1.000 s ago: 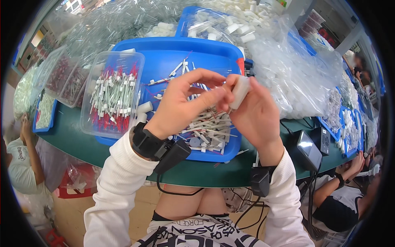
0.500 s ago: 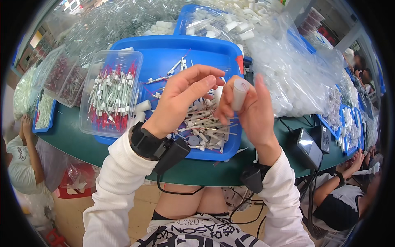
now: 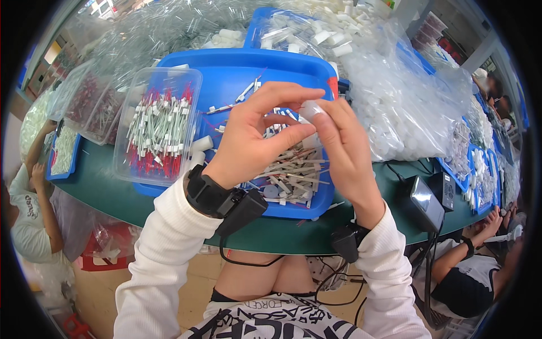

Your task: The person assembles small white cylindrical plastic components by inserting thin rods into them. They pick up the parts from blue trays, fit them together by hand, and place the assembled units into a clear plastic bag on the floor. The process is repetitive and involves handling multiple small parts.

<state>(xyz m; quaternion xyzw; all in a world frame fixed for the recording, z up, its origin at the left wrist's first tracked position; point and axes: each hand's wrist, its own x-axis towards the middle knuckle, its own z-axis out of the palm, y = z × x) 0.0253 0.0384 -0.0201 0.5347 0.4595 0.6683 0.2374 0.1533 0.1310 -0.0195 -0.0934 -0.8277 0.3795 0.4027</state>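
Observation:
My right hand [image 3: 345,138] is closed around a small white translucent plastic cylinder [image 3: 311,109], with thumb and fingers on its sides. The cylinder is tilted toward my left hand [image 3: 251,135], whose fingers curve around it with a gap between index finger and thumb. Those fingertips come close to the cylinder; whether they touch it I cannot tell. Beneath both hands, a blue tray [image 3: 226,62] holds a pile of thin white parts with fine wires [image 3: 296,175], partly hidden by my hands. White cylinders [image 3: 201,144] lie at the tray's left side.
A clear plastic box [image 3: 158,133] of white parts with red wires overlaps the tray's left edge. A big clear bag of white pieces [image 3: 389,107] lies to the right. Beyond it are a black device [image 3: 424,203] and cables. Co-workers sit at both sides of the green table [image 3: 107,186].
The white cylinder in my right hand has moved left and tipped over from upright. My left hand has moved right, its fingers now curving around the cylinder.

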